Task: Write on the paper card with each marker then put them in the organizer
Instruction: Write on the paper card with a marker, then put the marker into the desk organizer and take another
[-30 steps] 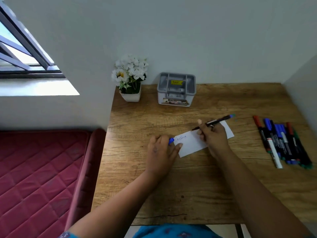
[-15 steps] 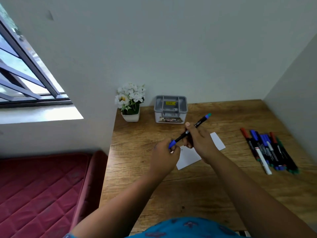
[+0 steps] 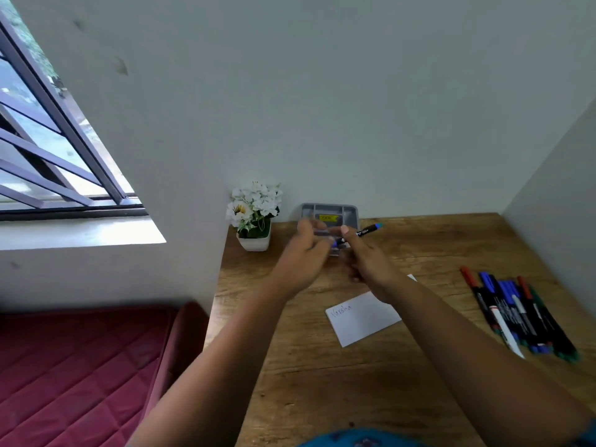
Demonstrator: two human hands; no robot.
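Note:
My right hand [image 3: 371, 266] grips a black marker with a blue end [image 3: 367, 231], held up in front of the grey organizer [image 3: 351, 210] at the back of the wooden desk [image 3: 322, 382]. A blue cap shows at the marker's lower left end. My left hand [image 3: 300, 259] is raised just left of that cap with curled, blurred fingers; whether they touch the cap is unclear. The white paper card [image 3: 364, 321] lies flat on the desk below my right wrist, with blue writing at its left end. Both hands partly hide the organizer's front.
A row of several markers [image 3: 516, 314] with red, blue and green caps lies at the desk's right side. A white pot of white flowers [image 3: 254, 217] stands left of the organizer. Walls bound the desk at the back and right. A red mattress [image 3: 80, 366] lies on the left.
Both hands rose from the card toward the organizer. The left hand brought the blue cap to the marker's tip, and the cap now sits on the marker. The camera tilted upward.

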